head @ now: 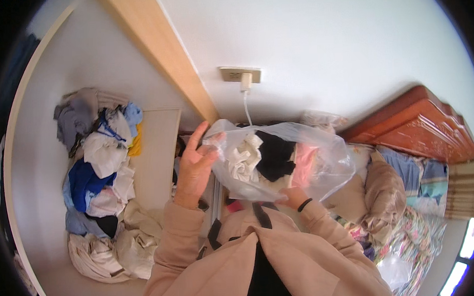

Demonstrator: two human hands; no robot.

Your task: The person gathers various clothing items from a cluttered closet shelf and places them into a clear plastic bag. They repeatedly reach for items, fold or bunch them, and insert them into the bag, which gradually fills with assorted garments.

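A clear plastic bag (333,163) hangs wide at the mouth before me, with clothes inside: a cream garment (244,157), a black one (275,154) and a pink one (304,163). At the bag's left rim, my left hand (196,165) is raised with the plastic pinched between fingers and thumb, other fingers spread. My right hand (292,198), a black band on its wrist, grips the near rim, its fingertips partly hidden by the plastic.
Crumpled clothes (102,154) are heaped on a shelf (156,151) at left. A wall socket (230,75) holds a plug with a white cable. At right are a carved wooden headboard (414,128), a brown cloth bundle (385,193) and floral bedding (416,251).
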